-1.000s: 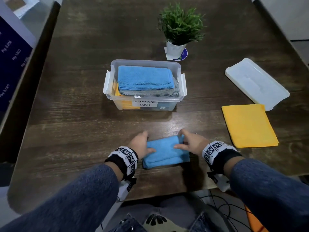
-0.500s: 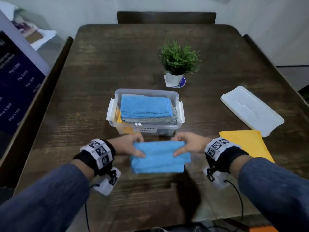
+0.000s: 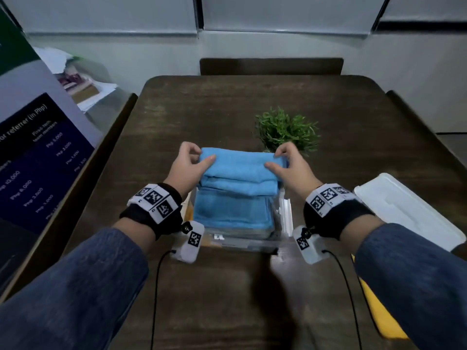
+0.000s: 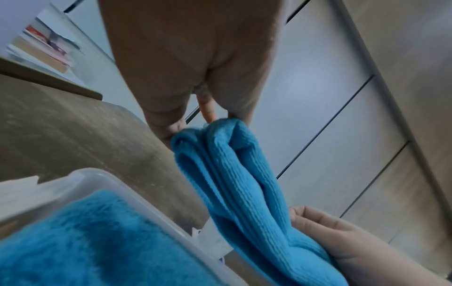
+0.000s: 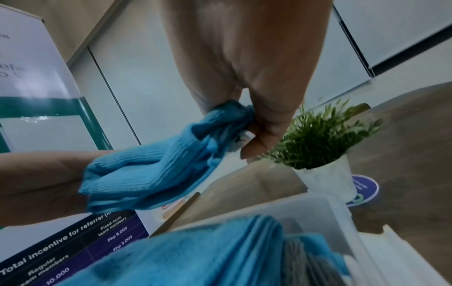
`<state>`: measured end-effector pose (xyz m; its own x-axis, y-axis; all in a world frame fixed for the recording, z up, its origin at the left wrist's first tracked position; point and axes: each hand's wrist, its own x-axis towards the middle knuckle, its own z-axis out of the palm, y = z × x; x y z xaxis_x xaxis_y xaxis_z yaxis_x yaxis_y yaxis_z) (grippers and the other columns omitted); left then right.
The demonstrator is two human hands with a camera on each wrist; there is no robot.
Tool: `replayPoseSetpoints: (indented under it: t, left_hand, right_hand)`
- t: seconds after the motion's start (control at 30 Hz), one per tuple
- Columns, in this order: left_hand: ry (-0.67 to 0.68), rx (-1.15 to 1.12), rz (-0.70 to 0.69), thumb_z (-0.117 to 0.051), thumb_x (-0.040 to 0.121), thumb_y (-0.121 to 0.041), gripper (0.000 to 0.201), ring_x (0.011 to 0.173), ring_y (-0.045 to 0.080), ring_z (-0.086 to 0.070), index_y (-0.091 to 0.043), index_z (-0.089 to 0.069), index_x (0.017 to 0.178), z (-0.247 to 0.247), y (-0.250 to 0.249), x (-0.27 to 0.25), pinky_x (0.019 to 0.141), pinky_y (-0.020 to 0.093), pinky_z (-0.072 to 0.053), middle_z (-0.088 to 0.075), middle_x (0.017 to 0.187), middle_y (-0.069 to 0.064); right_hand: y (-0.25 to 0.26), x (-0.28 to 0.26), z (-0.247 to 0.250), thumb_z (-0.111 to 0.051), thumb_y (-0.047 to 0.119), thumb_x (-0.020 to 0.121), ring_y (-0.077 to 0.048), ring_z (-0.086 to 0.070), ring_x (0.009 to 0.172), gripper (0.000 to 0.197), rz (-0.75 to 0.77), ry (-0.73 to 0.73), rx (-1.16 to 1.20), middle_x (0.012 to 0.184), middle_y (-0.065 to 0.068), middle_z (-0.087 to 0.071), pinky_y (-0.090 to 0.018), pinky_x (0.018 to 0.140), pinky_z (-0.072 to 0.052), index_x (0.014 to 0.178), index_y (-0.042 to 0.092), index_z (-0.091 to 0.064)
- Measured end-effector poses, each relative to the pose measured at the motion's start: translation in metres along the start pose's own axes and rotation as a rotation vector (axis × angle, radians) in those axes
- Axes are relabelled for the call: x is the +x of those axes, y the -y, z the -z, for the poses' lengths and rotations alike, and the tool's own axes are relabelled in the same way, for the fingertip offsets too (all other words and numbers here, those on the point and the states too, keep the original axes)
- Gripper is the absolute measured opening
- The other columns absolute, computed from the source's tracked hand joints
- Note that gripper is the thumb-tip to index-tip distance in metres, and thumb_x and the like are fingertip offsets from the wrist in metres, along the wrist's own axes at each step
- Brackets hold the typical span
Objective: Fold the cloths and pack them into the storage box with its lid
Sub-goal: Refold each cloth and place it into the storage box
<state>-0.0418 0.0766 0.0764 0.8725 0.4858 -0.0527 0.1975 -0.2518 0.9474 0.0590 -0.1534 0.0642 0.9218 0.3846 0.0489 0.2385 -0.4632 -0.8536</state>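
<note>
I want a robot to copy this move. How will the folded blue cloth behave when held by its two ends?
Cloth: probably floppy, since it bunches where the left hand and right hand pinch it. Likely light; fingertips carry it. Layers may slip apart.

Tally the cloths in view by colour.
Blue: 2 (held blue cloth, boxed blue cloth)
Grey: 1 (grey cloth, beneath the boxed blue)
Yellow: 2 (loose yellow cloth, boxed yellow sliver)
Total: 5

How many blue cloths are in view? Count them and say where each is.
2. One folded blue cloth is held above the storage box by the left hand and right hand. The second blue cloth tops the box's stack. Others may be hidden.
</note>
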Motion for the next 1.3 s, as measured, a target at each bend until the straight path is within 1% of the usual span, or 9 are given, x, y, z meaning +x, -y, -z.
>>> replayPoseSetpoints:
  t: [0.1, 0.23, 0.37, 0.53, 0.67, 0.8, 0.93, 1.13, 1.3]
  left_hand:
    - [0.014, 0.089, 0.064, -0.077, 0.079, -0.030, 0.030, 0.090, 0.015, -0.053, -0.020, -0.056, 0.097, -0.006, 0.017, 0.022, 0.067, 0.028, -0.044, -0.055, 0.098, -0.001]
    - [0.119, 0.211, 0.222, -0.082, 0.075, -0.027, 0.051, 0.113, 0.020, -0.055, -0.012, -0.057, 0.117, -0.015, 0.046, 0.038, 0.095, 0.032, -0.047, -0.058, 0.122, 0.006]
    - [0.163, 0.438, 0.207, -0.080, 0.076, -0.031, 0.055, 0.111, 0.021, -0.057, -0.008, -0.058, 0.121, -0.027, 0.076, 0.038, 0.093, 0.032, -0.048, -0.058, 0.121, 0.005]
    - [0.265, 0.572, 0.206, -0.069, 0.084, -0.042, 0.036, 0.085, 0.022, -0.066, -0.009, -0.070, 0.101, -0.031, 0.090, 0.036, 0.075, 0.037, -0.054, -0.071, 0.093, 0.009]
    - [0.297, 0.648, 0.208, -0.064, 0.089, -0.043, 0.043, 0.092, 0.024, -0.065, -0.009, -0.066, 0.115, -0.033, 0.088, 0.033, 0.075, 0.031, -0.049, -0.070, 0.102, 0.012]
    - [0.296, 0.821, 0.171, -0.048, 0.095, -0.049, 0.053, 0.126, 0.031, -0.045, -0.012, -0.053, 0.134, -0.040, 0.087, 0.025, 0.104, 0.038, -0.036, -0.046, 0.138, 0.013]
    - [0.396, 0.817, -0.094, -0.041, 0.087, -0.068, 0.081, 0.147, 0.024, -0.008, -0.023, -0.021, 0.152, -0.031, 0.072, 0.017, 0.117, 0.049, -0.017, -0.008, 0.161, 0.000]
    - [0.870, 1.049, -0.112, -0.021, 0.045, -0.100, 0.135, 0.145, 0.020, 0.022, -0.024, 0.008, 0.153, -0.023, 0.080, 0.012, 0.118, 0.055, 0.006, 0.019, 0.160, -0.005]
    - [0.916, 1.076, -0.066, -0.040, 0.071, -0.082, 0.117, 0.142, 0.026, 0.030, -0.019, 0.017, 0.151, -0.037, 0.102, 0.006, 0.119, 0.053, 0.000, 0.031, 0.156, 0.000]
  right_hand:
    - [-0.019, 0.016, -0.019, -0.073, 0.027, 0.084, -0.015, -0.052, 0.091, 0.015, -0.070, 0.004, -0.089, 0.102, -0.013, -0.060, -0.022, 0.072, -0.038, 0.084, 0.018, -0.061]
    - [-0.038, 0.018, -0.038, -0.079, 0.031, 0.078, -0.010, -0.044, 0.102, 0.035, -0.202, 0.116, -0.130, 0.117, -0.004, -0.039, -0.017, 0.096, -0.033, 0.106, 0.016, -0.065]
    - [-0.056, 0.014, -0.055, -0.074, 0.025, 0.084, -0.011, -0.042, 0.106, 0.043, -0.181, 0.162, -0.234, 0.119, -0.005, -0.035, -0.007, 0.091, -0.024, 0.120, 0.005, -0.064]
    - [-0.063, 0.013, -0.065, -0.064, 0.028, 0.092, -0.028, -0.052, 0.110, 0.037, -0.099, 0.208, -0.413, 0.128, -0.007, -0.039, -0.033, 0.101, -0.040, 0.123, 0.008, -0.064]
    - [-0.064, 0.007, -0.067, -0.053, 0.030, 0.098, -0.027, -0.054, 0.097, 0.032, -0.070, 0.310, -0.595, 0.123, -0.010, -0.042, -0.031, 0.090, -0.043, 0.115, 0.006, -0.066]
    - [-0.067, -0.004, -0.070, -0.038, 0.032, 0.103, -0.032, -0.051, 0.112, 0.038, -0.128, 0.312, -0.602, 0.124, -0.011, -0.045, -0.035, 0.095, -0.042, 0.121, 0.009, -0.062]
    - [-0.052, -0.013, -0.062, -0.028, 0.055, 0.098, -0.032, -0.021, 0.141, 0.058, -0.056, 0.288, -0.724, 0.152, -0.012, -0.027, -0.044, 0.115, -0.024, 0.142, 0.020, -0.043]
    - [-0.044, -0.023, -0.060, -0.007, 0.091, 0.058, -0.021, 0.013, 0.149, 0.121, -0.057, 0.709, -0.795, 0.162, -0.005, 0.009, -0.044, 0.120, 0.006, 0.154, 0.019, 0.009]
    - [-0.052, -0.023, -0.074, -0.021, 0.081, 0.083, -0.025, 0.017, 0.148, 0.101, -0.075, 0.823, -1.077, 0.159, -0.008, 0.023, -0.046, 0.121, 0.005, 0.150, 0.019, 0.022]
